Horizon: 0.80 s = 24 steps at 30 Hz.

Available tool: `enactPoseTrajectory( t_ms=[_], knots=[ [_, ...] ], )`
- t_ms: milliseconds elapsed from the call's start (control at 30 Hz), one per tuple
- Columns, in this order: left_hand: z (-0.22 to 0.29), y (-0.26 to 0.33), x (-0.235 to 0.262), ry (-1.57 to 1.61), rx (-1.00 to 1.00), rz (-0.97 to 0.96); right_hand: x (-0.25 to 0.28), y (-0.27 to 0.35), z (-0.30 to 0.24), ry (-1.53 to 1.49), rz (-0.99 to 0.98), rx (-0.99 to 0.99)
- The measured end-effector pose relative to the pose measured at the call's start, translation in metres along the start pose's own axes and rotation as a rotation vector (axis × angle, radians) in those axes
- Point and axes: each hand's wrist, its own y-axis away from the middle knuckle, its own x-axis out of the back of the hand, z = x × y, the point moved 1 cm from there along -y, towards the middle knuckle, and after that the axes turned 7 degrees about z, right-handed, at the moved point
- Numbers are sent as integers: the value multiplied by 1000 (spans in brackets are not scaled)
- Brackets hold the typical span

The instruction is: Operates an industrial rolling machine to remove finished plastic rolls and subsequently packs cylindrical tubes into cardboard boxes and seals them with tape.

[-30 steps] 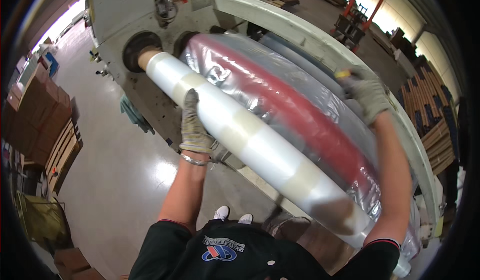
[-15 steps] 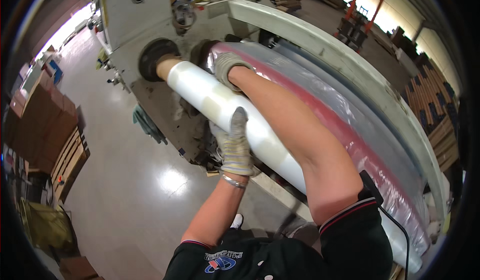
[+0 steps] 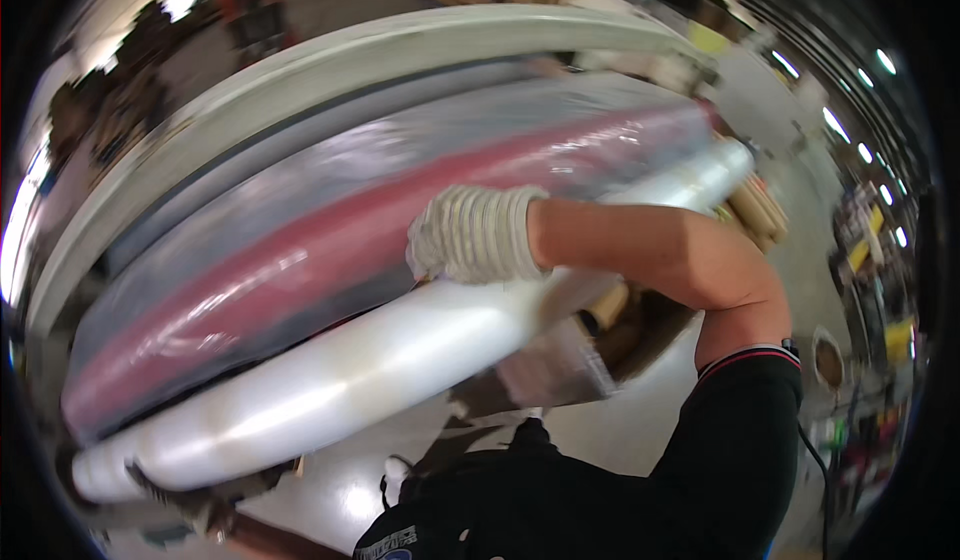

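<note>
A long white roll of plastic film (image 3: 340, 380) lies slantwise in front of me, its left end nearer. At its lower left side my left hand (image 3: 195, 505), gloved, dark and blurred, grips the roll; the thumb lies on its surface and the other fingers are hidden. My right hand (image 3: 475, 235), in a knitted striped glove, is closed over the roll's far side, near its middle. Its fingertips are tucked down beside a red roll (image 3: 330, 220) wrapped in clear plastic. Whatever those fingers pinch, if anything, is hidden.
A pale curved-looking beam (image 3: 330, 45) runs behind the rolls. Brown cardboard tubes (image 3: 757, 210) lie beyond the white roll's right end. Under my right forearm is a dark box-like opening with tubes (image 3: 608, 307). Shiny floor (image 3: 350, 495) shows below the roll.
The view has swung to the right along the roll. My right hand has moved from near the roll's left end to its middle. My left hand is now further toward the lower left.
</note>
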Motion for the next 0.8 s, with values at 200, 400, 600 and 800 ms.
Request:
enactPoseTrajectory(
  t_ms=[200,400,600,800],
  knots=[
    [39,78,-66,101,110,27,25,363,191,204,54,-341],
    [51,83,-91,411,399,-81,68,548,288,733,22,-1654],
    [54,121,-117,204,154,222,57,293,360,330,747,-1132],
    [85,135,-71,-530,-962,-208,45,-126,88,-1221,620,-557]
  ],
)
